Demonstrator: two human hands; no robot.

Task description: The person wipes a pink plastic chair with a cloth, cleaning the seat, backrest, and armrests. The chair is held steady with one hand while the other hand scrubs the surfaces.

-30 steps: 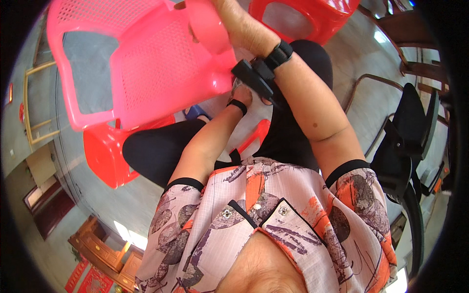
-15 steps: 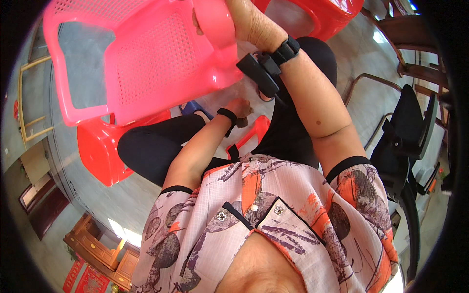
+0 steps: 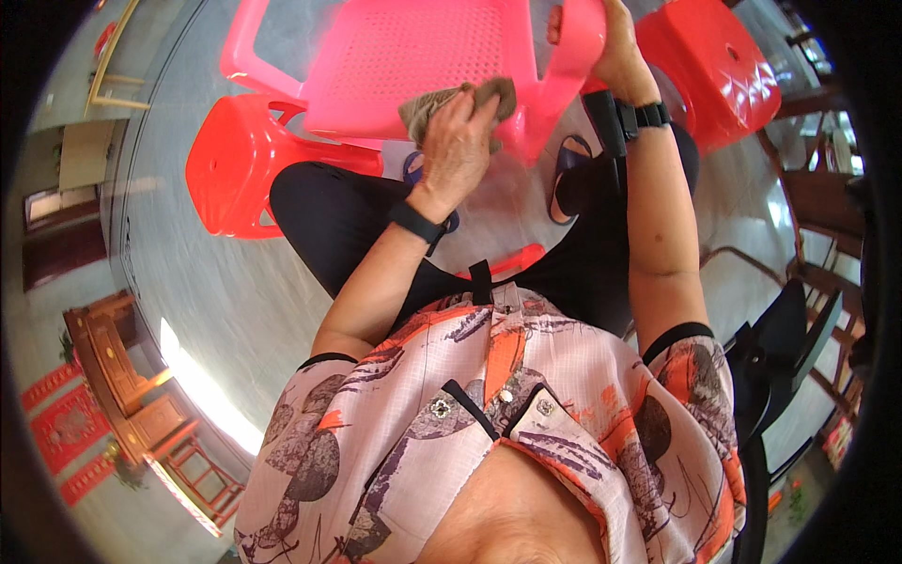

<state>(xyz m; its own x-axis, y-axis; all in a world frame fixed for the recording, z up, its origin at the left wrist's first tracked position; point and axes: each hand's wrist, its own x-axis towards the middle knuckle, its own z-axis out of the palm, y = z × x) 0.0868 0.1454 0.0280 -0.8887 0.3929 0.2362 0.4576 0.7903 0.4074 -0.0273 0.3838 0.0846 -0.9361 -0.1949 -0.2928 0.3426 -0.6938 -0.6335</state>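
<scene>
A pink plastic armchair (image 3: 404, 52) with a perforated seat is held tilted in front of my knees. My right hand (image 3: 617, 58) is closed around its armrest (image 3: 570, 70) on the right, with fingertips showing on the inner side. My left hand (image 3: 456, 141) presses a folded grey-brown cloth (image 3: 427, 111) against the front edge of the seat, near that armrest. The fingers lie over the cloth, which sticks out on both sides of them. Black bands circle both wrists.
One red plastic stool (image 3: 225, 169) stands to the left and another red stool (image 3: 714, 80) to the right. Between my legs, low down, is part of a red plastic thing (image 3: 517, 261). A black chair (image 3: 766, 352) and wooden furniture (image 3: 822, 226) stand at the right.
My left hand has risen from below the chair to its seat edge, bringing the cloth into plain sight. The chair and my right hand sit farther right in view; the grip stays.
</scene>
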